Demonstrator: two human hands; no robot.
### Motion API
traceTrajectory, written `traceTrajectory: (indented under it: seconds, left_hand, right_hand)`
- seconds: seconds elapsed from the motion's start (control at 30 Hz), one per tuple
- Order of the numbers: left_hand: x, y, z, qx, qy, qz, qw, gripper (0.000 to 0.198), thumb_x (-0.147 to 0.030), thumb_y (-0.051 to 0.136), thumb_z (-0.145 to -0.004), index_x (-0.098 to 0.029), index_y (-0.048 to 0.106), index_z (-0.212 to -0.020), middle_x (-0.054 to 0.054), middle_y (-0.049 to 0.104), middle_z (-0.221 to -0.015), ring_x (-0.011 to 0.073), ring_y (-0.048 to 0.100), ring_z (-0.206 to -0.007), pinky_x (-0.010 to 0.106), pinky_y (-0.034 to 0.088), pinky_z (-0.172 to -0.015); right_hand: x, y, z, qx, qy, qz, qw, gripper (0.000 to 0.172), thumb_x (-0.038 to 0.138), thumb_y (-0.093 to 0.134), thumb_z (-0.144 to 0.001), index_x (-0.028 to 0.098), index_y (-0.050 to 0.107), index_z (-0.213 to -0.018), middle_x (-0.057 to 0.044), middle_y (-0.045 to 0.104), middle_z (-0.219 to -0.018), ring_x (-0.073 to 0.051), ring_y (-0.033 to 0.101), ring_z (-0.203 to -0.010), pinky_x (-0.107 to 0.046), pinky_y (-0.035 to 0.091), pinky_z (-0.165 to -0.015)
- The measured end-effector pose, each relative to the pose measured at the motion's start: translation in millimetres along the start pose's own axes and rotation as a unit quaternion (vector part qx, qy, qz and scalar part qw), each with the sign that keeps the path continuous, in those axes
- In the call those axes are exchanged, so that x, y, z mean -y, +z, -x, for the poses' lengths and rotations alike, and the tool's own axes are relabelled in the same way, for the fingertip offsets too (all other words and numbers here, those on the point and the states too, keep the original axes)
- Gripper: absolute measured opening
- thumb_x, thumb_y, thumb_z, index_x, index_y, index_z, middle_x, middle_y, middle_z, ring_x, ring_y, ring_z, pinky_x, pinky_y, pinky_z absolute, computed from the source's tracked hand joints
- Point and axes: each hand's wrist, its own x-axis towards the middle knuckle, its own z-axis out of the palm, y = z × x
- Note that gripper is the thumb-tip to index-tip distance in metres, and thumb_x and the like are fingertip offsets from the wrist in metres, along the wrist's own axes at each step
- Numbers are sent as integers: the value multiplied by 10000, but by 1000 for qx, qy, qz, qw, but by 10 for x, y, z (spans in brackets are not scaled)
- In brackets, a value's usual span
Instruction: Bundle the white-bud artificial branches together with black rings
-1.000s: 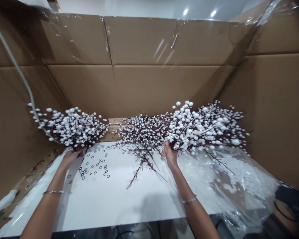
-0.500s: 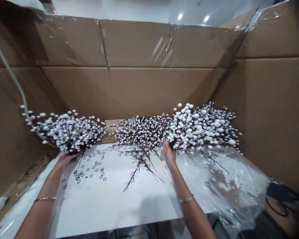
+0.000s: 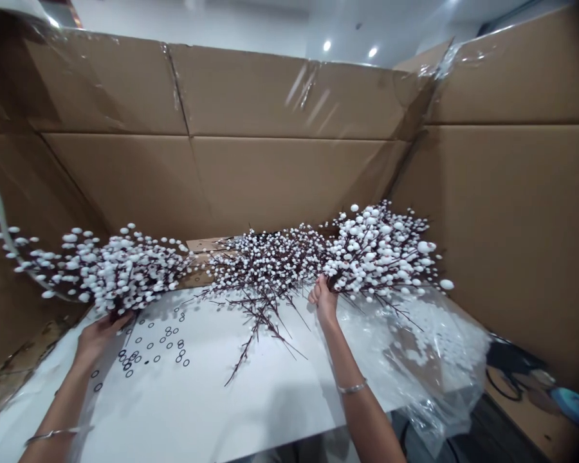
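At the left edge of the frame, your left hand (image 3: 96, 334) is curled around the stem ends of a white-berry bunch (image 3: 101, 267). The bunch fans out toward the left, lifted off the white table (image 3: 251, 411). A thin bracelet (image 3: 53, 434) sits on that wrist in the lower left corner. Just right of the hand, small black rings (image 3: 149, 350) lie scattered on the table.

In the middle of the frame, a loose pile of berry branches (image 3: 265, 260) rests on the far part of the table, with dark twigs trailing toward you.

Right of centre, your right hand (image 3: 324, 301) is closed in a fist around the stems of a second berry bunch (image 3: 381, 247), which spreads up and to the right. Below it, crumpled clear plastic (image 3: 429, 360) hangs over the table's right edge. Cardboard walls (image 3: 289, 173) fill the upper frame.
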Motion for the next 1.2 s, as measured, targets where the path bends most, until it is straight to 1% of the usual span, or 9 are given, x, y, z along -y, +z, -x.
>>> traceTrajectory:
  seconds: [0.1, 0.2, 0.33, 0.47, 0.53, 0.63, 0.77, 0.97, 1.2]
  left_hand:
    - [82, 42, -69, 6, 9, -66, 998, 433, -667, 627, -672, -271, 660, -843, 34, 761, -946, 351, 660, -1050, 400, 534, -805]
    - [97, 83, -78, -19, 14, -139, 990, 556, -762, 419, -760, -275, 626, -931, 80, 743, -1026, 340, 658, -1040, 405, 527, -800]
    - [16, 109, 0, -66, 15, -207, 976, 634, -740, 246, -834, -269, 570, -1110, 117, 728, -1009, 351, 656, -1011, 430, 517, -775]
    - [-89, 83, 129, -103, 27, -205, 973, 717, -660, 162, -891, -151, 507, -1259, 239, 689, -1058, 408, 648, -1013, 465, 488, -775]
    - [-146, 48, 193, -118, 30, -196, 973, 749, -649, 147, -903, -101, 489, -1283, 272, 682, -1023, 428, 654, -978, 473, 476, -757]
    - [-259, -22, 249, -137, 41, -175, 974, 746, -642, 142, -918, -81, 486, -1268, 271, 684, -956, 433, 659, -927, 472, 465, -730]
    - [-466, -91, 201, -155, 61, -177, 970, 728, -630, 156, -935, -66, 497, -1244, 269, 689, -933, 413, 669, -899, 464, 476, -742]
    - [-688, -29, 45, -88, 60, -232, 967, 674, -613, 286, -933, -45, 542, -1190, 302, 681, -971, 439, 664, -954, 512, 492, -803]
    - [-661, 19, 103, -66, 57, -209, 974, 727, -653, 322, -901, -37, 552, -1210, 318, 676, -1028, 480, 640, -1019, 546, 483, -847]
  right_hand:
    - [-7, 4, -7, -11, 5, -4, 1000, 532, 653, 761, -621, 223, 449, -662, 158, 204, -337, -35, 148, -303, -197, 171, -320]
    - [-12, 7, -5, -16, 12, -4, 1000, 542, 655, 767, -610, 223, 442, -649, 155, 203, -334, -34, 150, -302, -195, 159, -319]
    - [-15, -1, 2, -5, 12, -1, 1000, 522, 637, 761, -637, 225, 442, -657, 154, 201, -349, -37, 153, -307, -200, 171, -319]
    - [-27, -8, 5, -1, 9, 12, 1000, 493, 621, 740, -682, 224, 448, -667, 151, 220, -339, -43, 175, -292, -203, 195, -315]
    - [-39, -8, 1, -1, 9, 12, 1000, 480, 606, 743, -689, 221, 456, -669, 151, 225, -335, -43, 182, -284, -203, 201, -310]
    - [-62, -4, -7, -2, 8, 1, 1000, 484, 589, 775, -657, 216, 466, -656, 151, 236, -329, -36, 177, -278, -198, 197, -301]
    - [-88, 2, 0, -1, 7, -8, 1000, 501, 595, 797, -627, 206, 483, -645, 148, 249, -322, -28, 173, -278, -183, 184, -296]
    - [-99, 18, 31, 6, 7, -4, 1000, 518, 603, 807, -613, 204, 477, -631, 147, 249, -323, -27, 180, -276, -182, 196, -289]
    - [-78, 43, 51, -3, 18, -6, 1000, 540, 607, 830, -570, 200, 478, -620, 146, 255, -319, -22, 191, -271, -173, 200, -284]
